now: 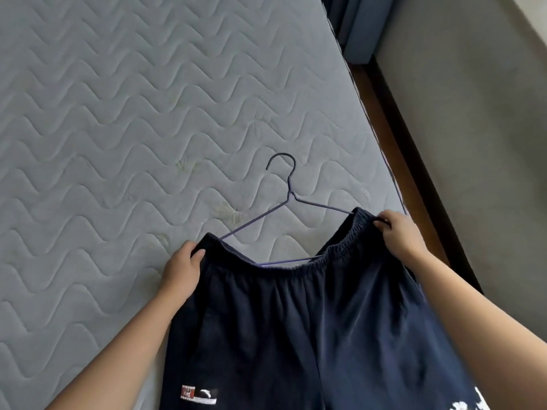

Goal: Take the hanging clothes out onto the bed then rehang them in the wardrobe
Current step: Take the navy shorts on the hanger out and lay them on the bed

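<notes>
so the shorts (pixel 296 321) are soft matt navy cloth with a puckered elastic waistband, the hanger (pixel 291 193) at 12 o'clock is thin smooth coated wire, the mattress (pixel 118 113) is matt quilted grey fabric, and the frame strip (pixel 393 161) at 2 o'clock looks like brown wood

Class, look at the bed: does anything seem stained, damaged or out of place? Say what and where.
The mattress has faint yellowish stains beside the hanger and above the left hand; it also lies bare, without a sheet. The shorts look undamaged.

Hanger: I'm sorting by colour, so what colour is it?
The hanger is bluish purple; head view.
</notes>
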The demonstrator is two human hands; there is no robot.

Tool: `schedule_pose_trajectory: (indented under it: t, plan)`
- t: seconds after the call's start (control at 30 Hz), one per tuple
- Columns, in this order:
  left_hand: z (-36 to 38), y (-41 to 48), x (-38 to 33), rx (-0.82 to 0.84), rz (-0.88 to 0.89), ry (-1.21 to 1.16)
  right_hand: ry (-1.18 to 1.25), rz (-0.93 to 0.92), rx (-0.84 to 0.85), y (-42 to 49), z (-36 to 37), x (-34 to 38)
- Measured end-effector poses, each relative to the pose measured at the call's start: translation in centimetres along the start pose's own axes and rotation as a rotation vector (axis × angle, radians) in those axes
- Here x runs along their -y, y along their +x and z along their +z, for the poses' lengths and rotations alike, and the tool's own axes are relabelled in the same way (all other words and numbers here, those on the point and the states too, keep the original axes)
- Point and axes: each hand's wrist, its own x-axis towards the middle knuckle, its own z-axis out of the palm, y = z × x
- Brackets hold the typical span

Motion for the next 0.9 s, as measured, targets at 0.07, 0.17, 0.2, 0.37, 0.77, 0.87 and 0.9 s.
schedule_pose_trajectory:
  t: [0.07, 0.17, 0.2, 0.37, 0.77, 0.87, 0.9]
  plan:
    - [0.2, 1.8, -1.5, -0.060, 0.036, -0.039, 0.009, -0.031, -0.051, 2.2, -0.7, 0.5]
    - [1.0, 4.0, -3.1, -0.140, 0.051, -0.105, 0.031, -0.058, -0.133, 4.4, -1.5, 0.7]
    - [1.4, 4.5, -3.4, -0.155, 0.047, -0.116, 0.029, -0.052, -0.145, 4.9, -1.5, 0.5]
    - [3.1, 5.0, -3.1, -0.123, -0.047, -0.082, -0.027, 0.019, -0.068, 5.4, -0.5, -1.7]
    - [0.5, 2.3, -4.0, -0.350, 0.000, -0.181, 0.167, -0.133, -0.390, 2.4, -2.2, -1.5]
    - [2.1, 5.1, -3.4, -0.186, -0.181, -0.138, 0.173, 0.081, -0.219, 4.9, -0.8, -2.9]
    - [2.3, 5.7, -3.4, -0.157, -0.222, -0.128, 0.182, 0.136, -0.186, 5.4, -0.5, -3.3]
